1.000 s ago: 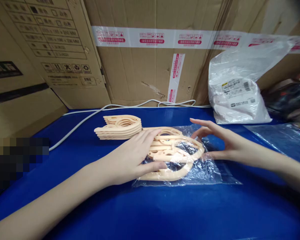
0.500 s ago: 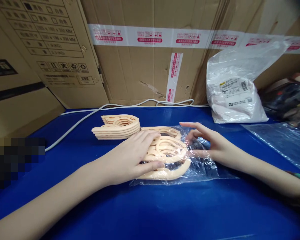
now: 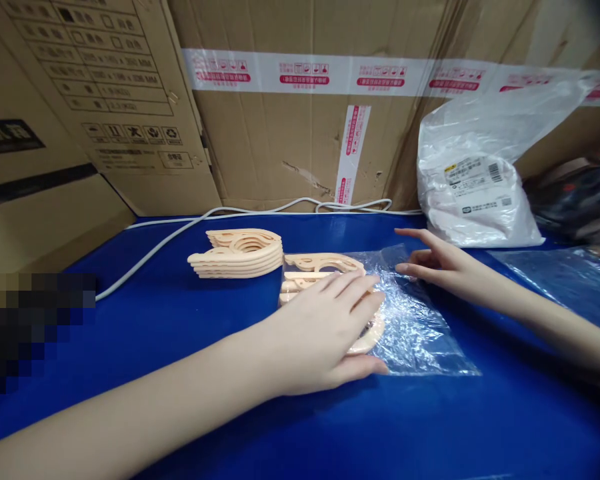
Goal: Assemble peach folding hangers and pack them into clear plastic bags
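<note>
A clear plastic bag (image 3: 420,340) lies flat on the blue table, its loose end spread to the right. Inside its left part are beige, curved plastic pieces that look like folding hangers (image 3: 325,260). My left hand (image 3: 330,323) rests palm down on the bag over these pieces, fingers stretched out and hiding much of them. By the bag's upper right edge is my right hand (image 3: 435,260), index finger pointing out, thumb apart from it and the other fingers curled. A neat stack of the same beige hangers (image 3: 237,257) sits to the left of the bag.
Behind the table stand large cardboard boxes (image 3: 270,147). A white cable (image 3: 155,257) runs along the back and left. At the back right is a filled white plastic bag (image 3: 480,193) with a label. Another clear bag (image 3: 555,280) lies at the right edge.
My left hand has slid right and toward me over the bagged hangers. My right hand has moved right and away. The bag's loose end, bunched before, now lies spread out.
</note>
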`<state>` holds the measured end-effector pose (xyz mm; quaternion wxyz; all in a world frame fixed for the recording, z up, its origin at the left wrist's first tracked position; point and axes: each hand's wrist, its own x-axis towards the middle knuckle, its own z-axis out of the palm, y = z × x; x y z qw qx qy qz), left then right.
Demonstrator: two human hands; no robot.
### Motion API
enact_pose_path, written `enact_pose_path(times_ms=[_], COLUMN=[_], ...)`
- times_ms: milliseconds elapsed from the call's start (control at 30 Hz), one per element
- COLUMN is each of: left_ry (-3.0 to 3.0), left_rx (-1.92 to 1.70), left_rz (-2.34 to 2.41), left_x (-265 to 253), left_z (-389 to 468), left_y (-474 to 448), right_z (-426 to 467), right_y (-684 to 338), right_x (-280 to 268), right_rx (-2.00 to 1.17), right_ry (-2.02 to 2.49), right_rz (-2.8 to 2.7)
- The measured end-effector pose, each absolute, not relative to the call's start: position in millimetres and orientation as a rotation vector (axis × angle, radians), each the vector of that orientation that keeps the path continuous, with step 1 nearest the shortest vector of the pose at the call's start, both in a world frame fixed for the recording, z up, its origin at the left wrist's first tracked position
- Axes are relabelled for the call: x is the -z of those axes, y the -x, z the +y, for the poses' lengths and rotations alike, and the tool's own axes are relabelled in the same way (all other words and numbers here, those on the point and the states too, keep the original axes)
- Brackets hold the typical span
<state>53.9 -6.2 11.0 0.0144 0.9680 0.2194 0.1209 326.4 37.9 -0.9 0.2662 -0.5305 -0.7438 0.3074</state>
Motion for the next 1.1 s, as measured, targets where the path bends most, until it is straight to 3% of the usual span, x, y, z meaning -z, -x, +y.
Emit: enact_pose_path(times_ms=[133,333,600,1100], left_ry=[-3.038,-3.029,-3.115,-3.163], left_rx=[-0.487,-0.516,-0.803,-1.258], left_rz=[0.682,0.557,0.380,0.193], left_x=[-6.4,-4.2,-7.0,2.7], left_z=[-8.8,-9.7,-13.5,-16.3], left_y=[-64.4,-61.5,-58.0,-61.8], right_z=[28.7,18.4,15.1,5.7], right_y=[-312.0,-298.0,-295.2,-289.0], right_x=[-7.2,-10.2,-3.1,-1.4], right_rx=[-1.120,-1.152,-1.238,-0.560], right_ry=[1.305,1.153,0.903,0.953], right_rz=[-1.848,-1.638,-1.851,-2.503])
